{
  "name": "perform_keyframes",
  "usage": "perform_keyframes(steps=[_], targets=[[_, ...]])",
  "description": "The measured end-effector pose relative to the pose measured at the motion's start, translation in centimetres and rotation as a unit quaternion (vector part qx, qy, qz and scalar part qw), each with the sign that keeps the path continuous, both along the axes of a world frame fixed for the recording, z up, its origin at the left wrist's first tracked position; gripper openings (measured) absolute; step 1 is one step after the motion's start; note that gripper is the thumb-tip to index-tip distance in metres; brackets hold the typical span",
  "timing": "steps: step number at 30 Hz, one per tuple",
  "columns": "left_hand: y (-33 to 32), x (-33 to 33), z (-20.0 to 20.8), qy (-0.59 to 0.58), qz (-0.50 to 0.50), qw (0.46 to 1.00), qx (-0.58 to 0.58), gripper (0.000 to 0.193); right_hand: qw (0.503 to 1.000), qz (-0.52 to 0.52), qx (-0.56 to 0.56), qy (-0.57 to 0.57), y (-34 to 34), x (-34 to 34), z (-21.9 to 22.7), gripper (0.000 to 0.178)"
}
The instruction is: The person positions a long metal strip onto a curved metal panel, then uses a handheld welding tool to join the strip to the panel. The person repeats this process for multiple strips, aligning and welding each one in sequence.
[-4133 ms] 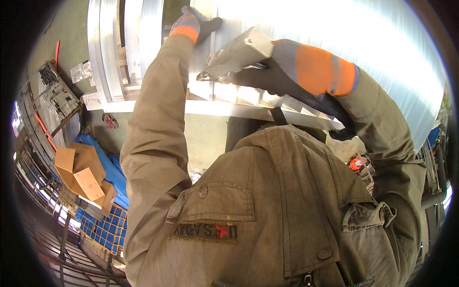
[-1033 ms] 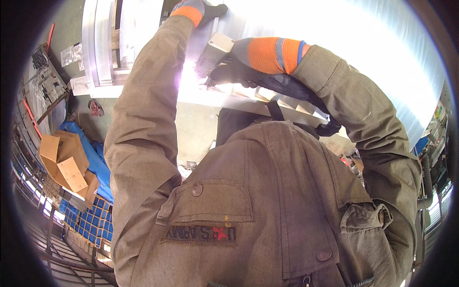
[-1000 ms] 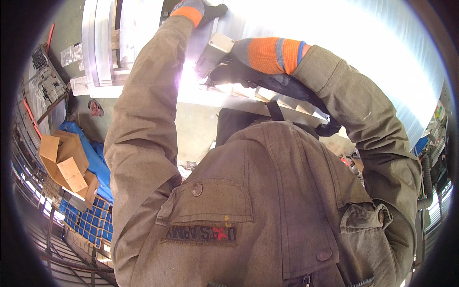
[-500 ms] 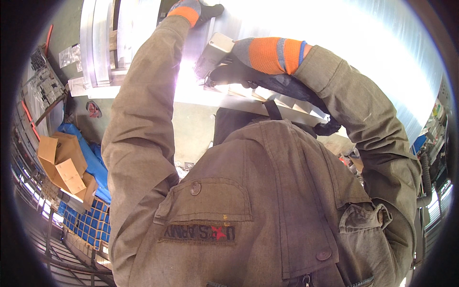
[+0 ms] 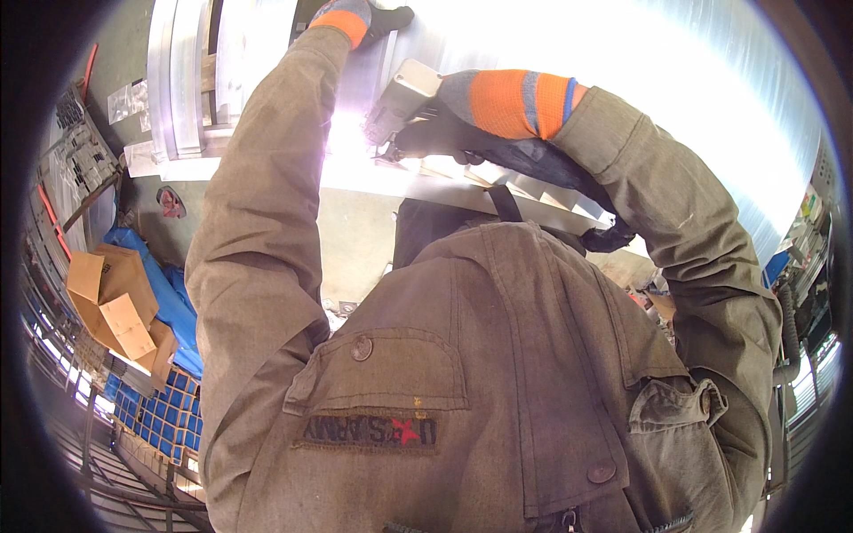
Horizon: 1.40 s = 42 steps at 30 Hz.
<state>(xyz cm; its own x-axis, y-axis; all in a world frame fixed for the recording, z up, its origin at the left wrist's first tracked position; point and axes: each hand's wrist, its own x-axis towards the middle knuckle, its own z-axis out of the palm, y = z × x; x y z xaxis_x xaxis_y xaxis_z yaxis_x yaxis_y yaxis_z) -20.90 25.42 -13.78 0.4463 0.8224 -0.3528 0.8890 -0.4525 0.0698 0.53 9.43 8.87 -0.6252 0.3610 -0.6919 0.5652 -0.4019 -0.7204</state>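
My left hand (image 5: 360, 16), in a grey, orange and black glove, rests at the top edge on bright, shiny metal (image 5: 351, 98). Its thumb is stretched to the right; the other fingers are partly cut off by the frame. My right hand (image 5: 484, 105), gloved alike, is closed around a power tool (image 5: 407, 91) with a grey metal head and a black body. I cannot make out its exact kind. The tool's small metal nose points down-left at the near edge of the shiny metal, where a white-purple glare hides the contact.
Metal profiles (image 5: 182, 84) lie at the upper left. An open cardboard box (image 5: 120, 298), blue sheeting (image 5: 164, 289) and a blue crate with yellow mesh (image 5: 160, 404) stand at my left. A large sheet of reflective metal (image 5: 693, 115) spreads to the right.
The tool and my right hand have shifted very slightly right, and the tool's head looks a little more upright. My left hand has barely moved.
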Motion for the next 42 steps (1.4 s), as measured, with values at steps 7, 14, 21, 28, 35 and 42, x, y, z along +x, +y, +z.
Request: perform_keyframes(steps=[7,14,21,28,35,42], targets=[[-0.6,0.7,3.2,-0.016,0.050,0.997,-0.047,0.064,1.000,0.009,-0.012,-0.006,0.0,0.1,1.3,0.057],[-3.0,0.7,8.9,-0.132,0.134,0.982,-0.037,0.072,0.999,0.015,-0.044,-0.018,-0.1,0.6,2.4,0.041],[-3.9,-3.6,15.2,-0.054,0.228,0.959,0.160,0.105,0.994,-0.107,-0.019,0.030,-2.7,2.8,3.7,0.050],[-1.5,-6.3,13.5,0.008,0.396,0.917,-0.051,0.113,0.984,-0.151,0.054,-0.077,-5.3,4.6,6.0,0.040],[-2.9,-9.2,11.5,-0.147,0.372,0.914,-0.067,0.104,0.965,-0.190,0.164,-0.075,-7.8,4.7,4.9,0.048],[-3.7,-8.5,10.4,-0.194,0.339,0.919,-0.049,0.110,0.960,-0.174,0.209,-0.064,-7.9,4.8,3.7,0.047]])
